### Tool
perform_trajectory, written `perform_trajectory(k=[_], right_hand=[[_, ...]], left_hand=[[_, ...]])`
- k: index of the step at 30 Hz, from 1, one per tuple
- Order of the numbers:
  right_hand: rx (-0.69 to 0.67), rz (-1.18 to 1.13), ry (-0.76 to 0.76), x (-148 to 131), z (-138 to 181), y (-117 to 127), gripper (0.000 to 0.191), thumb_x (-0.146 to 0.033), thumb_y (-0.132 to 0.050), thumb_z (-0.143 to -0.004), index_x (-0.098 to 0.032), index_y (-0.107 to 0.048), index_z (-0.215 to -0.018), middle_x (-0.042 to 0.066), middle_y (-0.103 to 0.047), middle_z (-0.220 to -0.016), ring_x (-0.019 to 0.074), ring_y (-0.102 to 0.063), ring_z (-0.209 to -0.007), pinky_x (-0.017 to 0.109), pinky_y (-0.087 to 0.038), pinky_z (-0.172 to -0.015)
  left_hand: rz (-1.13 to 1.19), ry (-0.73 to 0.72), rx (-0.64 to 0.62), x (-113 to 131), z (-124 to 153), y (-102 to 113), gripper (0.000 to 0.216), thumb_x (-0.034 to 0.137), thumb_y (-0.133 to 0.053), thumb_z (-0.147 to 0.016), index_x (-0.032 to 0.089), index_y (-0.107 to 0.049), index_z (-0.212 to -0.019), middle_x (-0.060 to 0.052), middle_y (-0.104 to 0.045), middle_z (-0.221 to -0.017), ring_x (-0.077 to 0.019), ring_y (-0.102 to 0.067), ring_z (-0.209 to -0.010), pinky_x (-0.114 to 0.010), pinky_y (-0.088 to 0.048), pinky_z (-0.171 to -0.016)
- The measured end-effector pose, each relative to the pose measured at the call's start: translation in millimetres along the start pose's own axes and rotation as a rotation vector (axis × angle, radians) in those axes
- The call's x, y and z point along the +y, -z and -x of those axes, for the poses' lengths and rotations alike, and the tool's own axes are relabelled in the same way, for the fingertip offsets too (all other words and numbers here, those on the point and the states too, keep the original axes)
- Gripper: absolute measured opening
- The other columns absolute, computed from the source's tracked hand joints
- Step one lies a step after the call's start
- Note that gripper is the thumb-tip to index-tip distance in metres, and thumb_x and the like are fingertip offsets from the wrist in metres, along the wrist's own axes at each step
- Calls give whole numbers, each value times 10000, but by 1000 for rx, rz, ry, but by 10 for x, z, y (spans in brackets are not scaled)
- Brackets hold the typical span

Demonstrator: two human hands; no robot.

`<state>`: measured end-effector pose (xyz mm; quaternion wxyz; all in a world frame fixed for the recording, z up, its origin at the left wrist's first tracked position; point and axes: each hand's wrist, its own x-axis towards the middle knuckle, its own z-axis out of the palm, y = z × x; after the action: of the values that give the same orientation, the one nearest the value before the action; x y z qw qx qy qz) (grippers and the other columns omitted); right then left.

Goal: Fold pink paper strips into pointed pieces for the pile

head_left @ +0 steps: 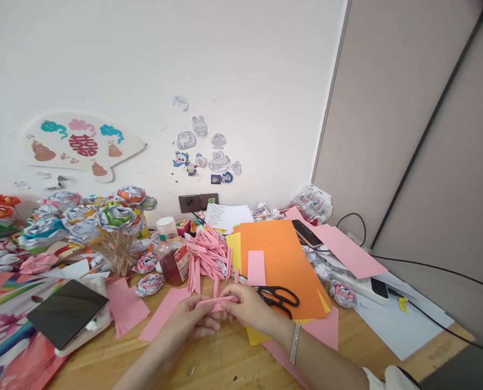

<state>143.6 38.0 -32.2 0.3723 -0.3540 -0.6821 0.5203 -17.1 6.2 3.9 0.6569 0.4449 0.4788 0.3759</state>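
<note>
— Pink paper strip (217, 301): pinched at both ends, low in the middle of the view, just above the counter (209, 363).
— Left hand (195, 319)?
— Closed on the strip's left end, fingers curled under, thumb on top.
— Right hand (247, 309)?
— Clamped on the right end, fingertips meeting the left hand's at the middle of the strip. Sparkly bracelet (294, 342) on that wrist.
— Nearest things?
— Black-handled scissors (279, 298) just beside the right hand, lying on an orange sheet (282, 260). Small pink rectangle (256, 267) on the same sheet, a little above the scissors.
— Behind the hands?
— Heap of folded pink pieces (208, 254), some standing on edge, touching a bottle of reddish liquid with a white cap (171, 254).
— Further left?
— Dark tablet (67, 312), propped on colourful printed paper. Loose pink sheet (125, 307) between tablet and left hand. Bunch of paper roses on wooden sticks (103, 222) near the wall.
— Right side?
— Phone (306, 234) at the orange sheet's far corner, long pink sheet (347, 246) beside it, white power strip (363, 286) with black cables near the counter's edge.
— Wall?
— Fan-shaped decoration (81, 146) with red and teal shapes, cluster of cartoon stickers (207, 151).
</note>
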Motion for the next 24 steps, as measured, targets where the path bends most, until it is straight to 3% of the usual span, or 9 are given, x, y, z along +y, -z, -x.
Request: perform_trajectory(k=[11,17,24], right_hand=[[51,181,50,-17,32,-3,137,-277,-491,-788,-179,-571,-840,-3,-564,-704,112,-533,-607,195,-388,-525],[30,108,36,-29,26,-2,143,-301,-486,-794,-175,-547,-819,-18,-540,-644,99,-523,-545,189,-397,-496],[26,25,15,41,-22,3,56,-207,-492,-772,-158,-516,-764,-32,-521,-570,90,-522,-498,178,-398,-470]], left_hand=[[169,36,-37,-5,51,-58,160,295,-604,-715,152,-554,-767,-37,-664,-744,-94,-593,-568,-196,-467,-541],[111,2,-37,-11,25,-34,191,309,-632,-692,137,-577,-754,-27,-641,-715,-98,-580,-571,-203,-466,-539],[50,-3,-87,33,12,-2,224,334,-630,-697,124,-620,-776,-51,-654,-770,-94,-569,-608,-204,-473,-586]])
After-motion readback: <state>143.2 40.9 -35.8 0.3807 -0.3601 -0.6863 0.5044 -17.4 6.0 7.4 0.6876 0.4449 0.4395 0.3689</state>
